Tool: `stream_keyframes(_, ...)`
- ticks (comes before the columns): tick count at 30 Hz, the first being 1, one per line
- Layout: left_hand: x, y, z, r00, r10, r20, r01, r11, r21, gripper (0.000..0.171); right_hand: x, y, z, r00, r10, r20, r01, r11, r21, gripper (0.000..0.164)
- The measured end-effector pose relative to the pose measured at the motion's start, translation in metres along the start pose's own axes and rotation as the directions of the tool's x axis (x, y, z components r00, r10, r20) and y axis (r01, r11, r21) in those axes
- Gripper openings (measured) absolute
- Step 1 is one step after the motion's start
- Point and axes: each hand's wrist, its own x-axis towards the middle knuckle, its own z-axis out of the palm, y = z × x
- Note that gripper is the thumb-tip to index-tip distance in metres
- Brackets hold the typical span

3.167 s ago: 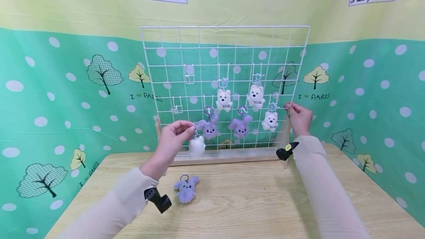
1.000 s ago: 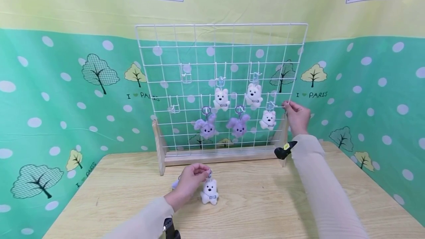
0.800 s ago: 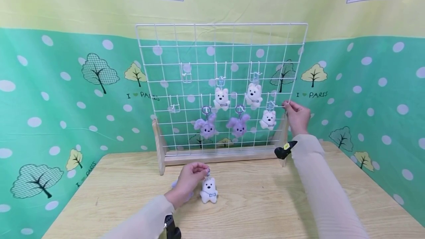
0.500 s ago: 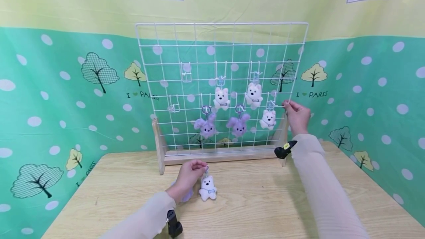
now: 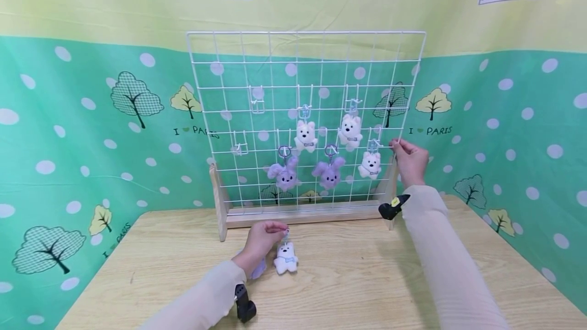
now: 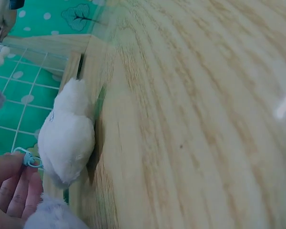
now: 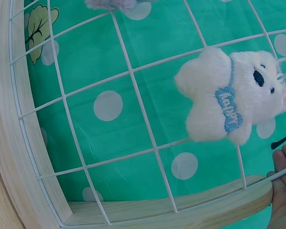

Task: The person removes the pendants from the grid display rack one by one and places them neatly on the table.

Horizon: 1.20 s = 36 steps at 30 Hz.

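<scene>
My left hand pinches the pale blue clasp of a white plush dog keychain. The dog hangs low over the table, belly toward the head camera and head leaning back; the left wrist view catches its side. Partly hidden behind that hand lies a purple plush bunny keychain on the table. At the right side of a white wire grid rack, my right hand grips the edge wire between thumb and fingers. A hanging white dog with a blue tag is close to it.
Three white dogs hang on the grid, one of them in the middle, above two purple bunnies. Two bare hooks, upper and lower, are at left. Wooden feet support the rack on the wood table.
From the grid's lower left, my left hand has brought the white dog down and forward over the table, turned it face-front, then drawn it slightly left. The right hand keeps its grip.
</scene>
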Motion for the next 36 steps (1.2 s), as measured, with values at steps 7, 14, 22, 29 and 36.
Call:
stream_keyframes(7,-0.001,0.001,0.0,1.0,-0.008,0.016,0.008,1.0,-0.008,0.013,-0.001,0.0,0.0,1.0,0.002,0.0,-0.002,1.0,-0.003,0.037)
stream_keyframes(14,0.0,0.001,0.001,1.0,-0.018,0.012,0.019,1.0,-0.024,0.014,0.0,0.001,0.001,1.0,-0.003,0.003,0.003,1.0,-0.004,0.038)
stream_keyframes(22,0.006,0.017,-0.006,0.999,0.039,-0.025,-0.04,0.998,-0.056,0.015,0.0,0.001,0.001,1.0,-0.011,-0.01,0.011,1.0,-0.015,0.038)
stream_keyframes(29,0.017,0.052,-0.023,0.994,0.08,-0.081,-0.086,0.993,-0.079,0.02,0.0,0.0,0.001,1.0,-0.014,-0.004,0.014,1.0,-0.013,0.038)
stream_keyframes(36,0.027,0.094,-0.037,0.976,0.157,-0.151,-0.175,0.978,-0.111,0.022,-0.001,0.001,0.0,1.0,-0.016,-0.003,0.016,1.0,-0.014,0.039)
